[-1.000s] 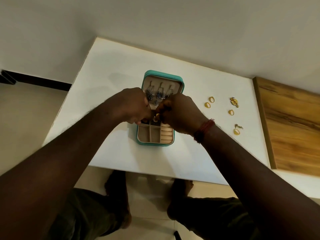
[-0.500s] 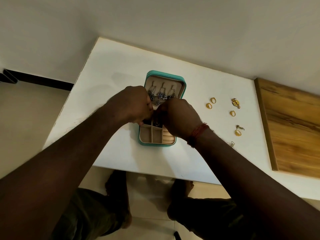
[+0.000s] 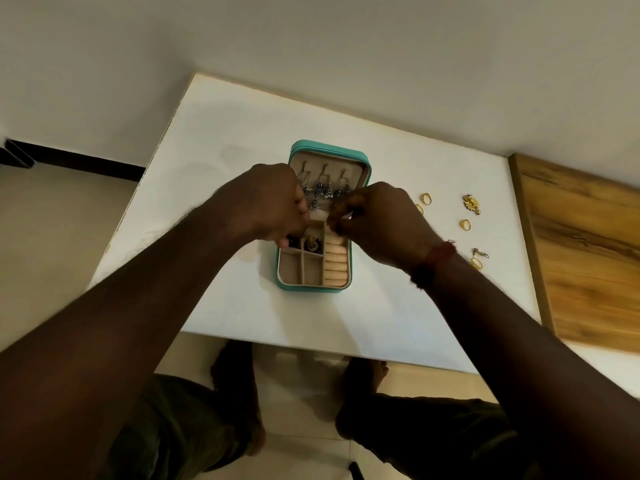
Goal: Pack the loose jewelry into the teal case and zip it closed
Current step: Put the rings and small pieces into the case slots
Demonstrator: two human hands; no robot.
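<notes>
Since a moment ago the hands have drawn slightly apart, uncovering the compartments of the teal case [image 3: 313,287]. It lies open mid-tabletop [image 3: 225,133], long axis near to far, lid at the far end. The left hand [image 3: 273,202] and right hand [image 3: 377,220] are curled at the hinge; what they pinch cannot be told. Gold rings [image 3: 464,224] lie to the right.

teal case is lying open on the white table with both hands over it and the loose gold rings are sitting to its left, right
Not quite. The head view shows the teal case open on the white table with the left hand and right hand over it, but the loose gold rings lie to its right, not its left.
</notes>
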